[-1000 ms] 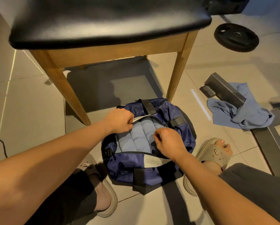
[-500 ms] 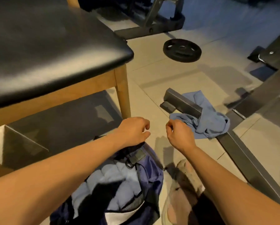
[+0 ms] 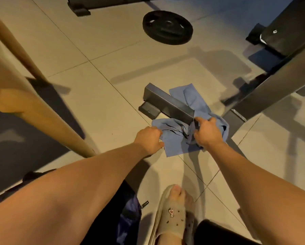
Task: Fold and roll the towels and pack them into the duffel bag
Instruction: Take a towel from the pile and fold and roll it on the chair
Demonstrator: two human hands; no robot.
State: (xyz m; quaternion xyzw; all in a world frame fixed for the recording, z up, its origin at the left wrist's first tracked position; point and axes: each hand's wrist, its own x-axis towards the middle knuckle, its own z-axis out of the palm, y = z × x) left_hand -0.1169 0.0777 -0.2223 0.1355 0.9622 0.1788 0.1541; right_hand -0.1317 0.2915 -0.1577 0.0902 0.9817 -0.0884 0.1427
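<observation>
**A:** Which step is this?

**B:** Fetching, I'd say. The folding has not begun. The blue towel (image 3: 174, 144) lies crumpled on the tiled floor (image 3: 112, 50), at about 1 o'clock from the person's sandal (image 3: 173, 214), and both hands are on it.

**A:** How are they holding it?

**B:** The left hand (image 3: 150, 138) has its fingers curled onto the near edge, on the towel's 9 o'clock side. The right hand (image 3: 207, 133) is closed round a bunch of cloth on its 3 o'clock side, just beside the end of a grey steel bar (image 3: 167, 103).

**A:** Is the bar in the way?

**B:** Possibly. It crosses the towel from 10 o'clock to 4 o'clock, with cloth showing both beyond it and in front of it. I cannot tell whether it pins the fabric.

**A:** Which way does the towel run?

**B:** It is too bunched for a clean axis. The loose spread goes roughly from a flat corner at 7 o'clock to a rumpled flap at 1 o'clock, across the bar.

**A:** So the next move?

**B:** Lift it clear of the bar without snagging, then find two corners and shake it flat so it gains a proper long side to fold along.

**A:** And the duffel bag (image 3: 128, 220)?

**B:** Only a sliver of navy fabric shows, at 6 o'clock between the forearms, well apart from the towel. A black weight plate (image 3: 167, 27) lies far off at 12 o'clock, and a wooden leg (image 3: 42, 110) stands at 9 o'clock.
</observation>
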